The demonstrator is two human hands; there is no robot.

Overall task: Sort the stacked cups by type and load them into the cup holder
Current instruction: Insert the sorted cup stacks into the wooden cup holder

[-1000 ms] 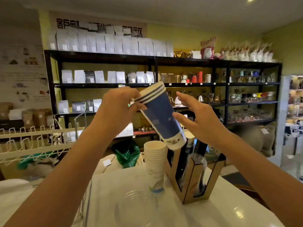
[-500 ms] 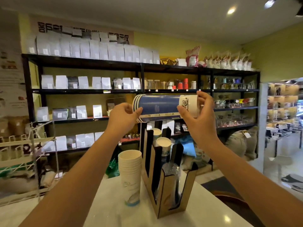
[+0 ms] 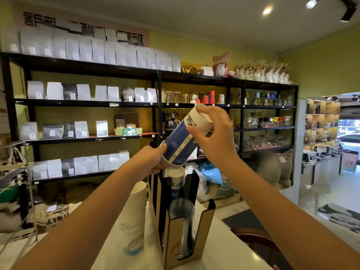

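Note:
A stack of blue paper cups (image 3: pixel 181 145) tilts in the air above the cup holder (image 3: pixel 175 236), rims down-left, white base up-right. My left hand (image 3: pixel 153 158) grips the rim end. Around the base end, my right hand (image 3: pixel 212 137) curls its fingers. The holder is a black and wood slotted stand on the white counter (image 3: pixel 224 258). Its front slot holds clear plastic cups (image 3: pixel 183 221), and a slot behind holds white paper cups (image 3: pixel 176 178) just under the blue stack's rims. A separate stack of cream paper cups (image 3: pixel 135 215) stands left of the holder.
Black shelving (image 3: pixel 93 103) with white bags and glassware fills the wall behind. A wire rack (image 3: pixel 17 172) stands at the left. Sacks lie on the floor behind the counter. A doorway to another room opens at the right.
The blue stack has swung from level to rims-down and come lower, over the holder. Both hands have kept their hold, left dropping, right staying high. The camera moved closer to the holder.

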